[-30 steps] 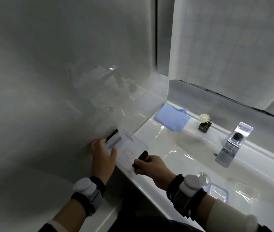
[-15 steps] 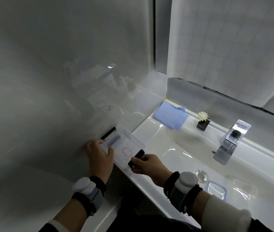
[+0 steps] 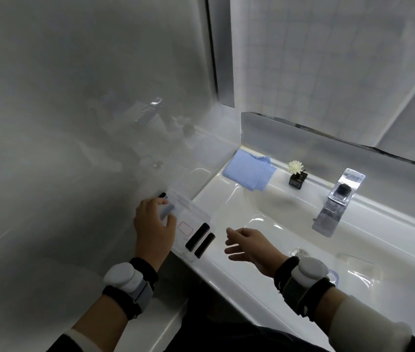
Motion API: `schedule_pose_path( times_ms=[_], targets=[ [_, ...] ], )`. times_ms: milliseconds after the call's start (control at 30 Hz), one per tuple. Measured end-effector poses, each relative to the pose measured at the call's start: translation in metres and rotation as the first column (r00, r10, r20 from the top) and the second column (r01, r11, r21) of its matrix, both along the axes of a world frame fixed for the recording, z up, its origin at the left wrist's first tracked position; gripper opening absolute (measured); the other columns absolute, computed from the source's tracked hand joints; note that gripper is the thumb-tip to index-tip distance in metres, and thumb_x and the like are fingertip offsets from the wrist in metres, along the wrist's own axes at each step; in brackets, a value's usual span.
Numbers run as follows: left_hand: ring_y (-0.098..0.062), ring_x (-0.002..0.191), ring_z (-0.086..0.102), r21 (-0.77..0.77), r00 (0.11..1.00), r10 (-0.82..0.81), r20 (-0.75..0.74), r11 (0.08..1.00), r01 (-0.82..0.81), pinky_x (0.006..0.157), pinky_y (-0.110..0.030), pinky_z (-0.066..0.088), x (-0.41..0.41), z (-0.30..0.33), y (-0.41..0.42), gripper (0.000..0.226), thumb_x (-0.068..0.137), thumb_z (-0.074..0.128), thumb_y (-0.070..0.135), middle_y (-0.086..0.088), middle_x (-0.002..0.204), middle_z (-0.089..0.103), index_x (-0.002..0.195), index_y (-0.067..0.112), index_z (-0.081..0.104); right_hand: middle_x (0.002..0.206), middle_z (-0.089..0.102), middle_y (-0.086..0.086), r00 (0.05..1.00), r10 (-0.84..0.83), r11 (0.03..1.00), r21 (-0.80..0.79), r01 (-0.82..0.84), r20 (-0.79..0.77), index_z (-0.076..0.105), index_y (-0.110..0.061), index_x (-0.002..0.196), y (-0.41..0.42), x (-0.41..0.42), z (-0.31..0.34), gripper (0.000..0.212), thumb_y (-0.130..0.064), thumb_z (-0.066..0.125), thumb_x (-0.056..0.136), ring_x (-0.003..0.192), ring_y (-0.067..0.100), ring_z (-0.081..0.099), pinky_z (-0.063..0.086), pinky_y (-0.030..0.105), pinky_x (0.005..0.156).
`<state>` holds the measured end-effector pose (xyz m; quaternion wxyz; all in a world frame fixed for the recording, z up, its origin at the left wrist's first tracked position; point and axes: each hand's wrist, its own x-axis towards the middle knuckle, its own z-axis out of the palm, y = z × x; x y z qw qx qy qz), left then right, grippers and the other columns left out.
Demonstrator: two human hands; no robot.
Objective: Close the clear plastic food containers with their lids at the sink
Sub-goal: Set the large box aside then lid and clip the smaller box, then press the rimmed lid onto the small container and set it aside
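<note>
A clear plastic food container point(image 3: 188, 219) with a lid on it rests on the sink's left ledge against the wall. The lid has a small red rectangle and black clips; the near clip point(image 3: 200, 240) lies flat with its reflection beside it. My left hand point(image 3: 154, 226) presses on the container's left side, over the far clip. My right hand point(image 3: 248, 245) hovers just right of the container with fingers apart, holding nothing. A second clear container with a blue-rimmed lid point(image 3: 333, 275) lies in the basin, partly hidden behind my right wrist.
The white sink basin point(image 3: 264, 212) has a chrome faucet point(image 3: 335, 201) at the back right and a drain point(image 3: 299, 251). A folded blue cloth point(image 3: 249, 170) and a small flower pot point(image 3: 296, 174) sit on the back ledge. A glossy wall stands on the left.
My right hand let go of the near black clip and drew back to the right, opening. The clip now lies flat. My left hand stays on the container.
</note>
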<state>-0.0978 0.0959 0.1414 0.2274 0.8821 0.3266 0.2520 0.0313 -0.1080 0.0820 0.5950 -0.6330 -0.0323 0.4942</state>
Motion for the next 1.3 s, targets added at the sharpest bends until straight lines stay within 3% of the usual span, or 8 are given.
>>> schedule_pose_path(
  times_ms=[267,533,633,733,833,1067,1167,1300],
  targets=[
    [-0.01,0.11,0.057,-0.066,0.898,-0.435,0.067,0.896,0.439,0.102,-0.035,0.046,0.062,0.011,-0.072,0.022,0.092,0.06,0.014,0.009,0.113,0.064,0.113,0.021,0.061,0.104,0.067,0.017,0.982,-0.186,0.97,-0.163,0.18,-0.017,0.066,0.0,0.106,-0.08,0.024,-0.039,0.018,-0.016,0.062,0.099,0.087,0.03,0.071,0.062,0.04,0.08],
    [-0.007,0.102,0.063,-0.197,0.798,-0.599,0.064,0.776,0.598,0.095,-0.026,0.048,0.106,-0.011,-0.135,0.017,0.09,0.06,0.013,0.01,0.103,0.069,0.104,0.018,0.068,0.088,0.065,0.011,0.928,-0.317,0.865,-0.344,0.367,0.194,0.067,-0.004,0.09,-0.153,0.041,-0.068,0.009,-0.007,0.059,0.093,0.078,0.024,0.064,0.057,0.033,0.07],
    [-0.006,0.098,0.064,-0.307,0.776,-0.63,0.014,0.736,0.603,0.09,-0.014,0.045,0.115,-0.028,-0.151,0.015,0.09,0.061,0.012,0.008,0.1,0.07,0.102,0.017,0.069,0.096,0.073,0.011,0.902,-0.324,0.774,-0.467,0.427,0.286,0.071,-0.009,0.087,-0.176,0.044,-0.086,0.013,-0.011,0.059,0.082,0.086,0.028,0.065,0.057,0.044,0.089],
    [-0.004,0.093,0.064,-0.419,0.755,-0.653,-0.066,0.705,0.573,0.082,-0.002,0.039,0.125,-0.049,-0.164,0.013,0.091,0.061,0.014,0.008,0.097,0.071,0.1,0.018,0.07,0.112,0.068,0.008,0.874,-0.269,0.678,-0.565,0.471,0.405,0.07,-0.004,0.111,-0.198,0.045,-0.098,0.028,-0.005,0.059,0.085,0.112,0.032,0.062,0.045,0.031,0.093],
    [-0.004,0.091,0.064,-0.515,0.726,-0.673,-0.145,0.678,0.525,0.077,0.0,0.038,0.131,-0.071,-0.174,0.013,0.092,0.062,0.015,0.006,0.097,0.072,0.101,0.016,0.071,0.128,0.062,0.019,0.844,-0.191,0.585,-0.632,0.508,0.502,0.068,-0.004,0.114,-0.215,0.051,-0.105,0.032,-0.007,0.064,0.083,0.12,0.038,0.057,0.044,0.037,0.097],
    [-0.018,0.099,0.064,-0.716,0.617,-0.7,-0.359,0.631,0.299,0.088,-0.026,0.048,0.144,-0.121,-0.201,0.02,0.093,0.06,0.022,0.0,0.108,0.07,0.11,0.014,0.067,0.158,0.036,0.009,0.88,0.111,0.47,-0.805,0.363,0.462,0.062,-0.018,0.127,-0.238,0.053,-0.123,0.041,-0.033,0.065,0.089,0.147,0.031,0.03,0.029,0.044,0.115],
    [-0.017,0.1,0.059,-0.751,0.507,-0.735,-0.45,0.619,0.231,0.088,-0.026,0.045,0.144,-0.144,-0.215,0.028,0.094,0.06,0.026,-0.003,0.115,0.065,0.119,0.013,0.063,0.163,0.033,0.003,0.861,0.337,0.433,-0.875,0.217,0.381,0.059,-0.025,0.133,-0.244,0.05,-0.133,0.045,-0.045,0.057,0.093,0.156,0.03,0.014,0.024,0.044,0.119],
    [-0.021,0.117,0.057,-0.786,0.38,-0.771,-0.512,0.599,0.156,0.097,-0.028,0.043,0.137,-0.17,-0.23,0.046,0.094,0.06,0.032,-0.007,0.131,0.058,0.135,0.014,0.052,0.165,0.029,0.0,0.845,0.448,0.386,-0.916,0.112,0.292,0.06,-0.03,0.132,-0.244,0.045,-0.141,0.04,-0.049,0.049,0.099,0.157,0.041,0.001,0.021,0.048,0.121]
  ],
)
